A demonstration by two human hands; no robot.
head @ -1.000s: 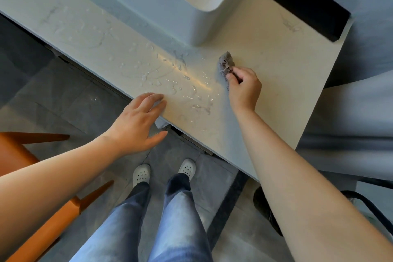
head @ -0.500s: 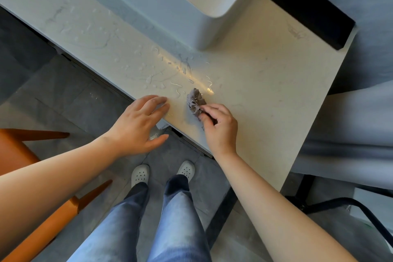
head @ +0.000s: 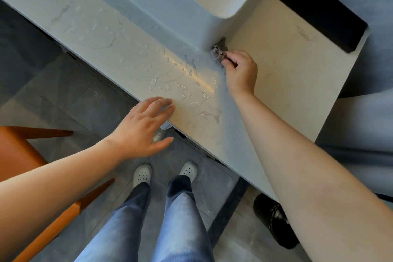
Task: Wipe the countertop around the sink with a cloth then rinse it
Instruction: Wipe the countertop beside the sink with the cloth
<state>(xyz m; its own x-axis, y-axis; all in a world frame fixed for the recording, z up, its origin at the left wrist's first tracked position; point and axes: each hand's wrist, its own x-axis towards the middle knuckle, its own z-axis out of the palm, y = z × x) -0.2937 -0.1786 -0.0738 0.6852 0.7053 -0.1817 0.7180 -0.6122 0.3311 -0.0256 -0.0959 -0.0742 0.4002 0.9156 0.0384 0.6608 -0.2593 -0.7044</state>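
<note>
A pale stone countertop (head: 280,83) runs diagonally, streaked with water in front of the raised white sink (head: 191,6). My right hand (head: 241,72) grips a small crumpled grey cloth (head: 219,51) and presses it on the counter right at the sink's front corner. Most of the cloth is bunched under my fingers. My left hand (head: 144,125) rests with straight fingers on the counter's front edge, thumb hanging below it, holding nothing.
A black block (head: 314,6) lies on the counter's far right side behind the sink. An orange chair (head: 19,155) stands on the grey tiled floor at left. A dark round object (head: 274,219) sits on the floor under the counter's right end.
My right hand swept the cloth from the sink side to the counter's front edge, then back away to the sink's corner. My left hand has stayed on the front edge.
</note>
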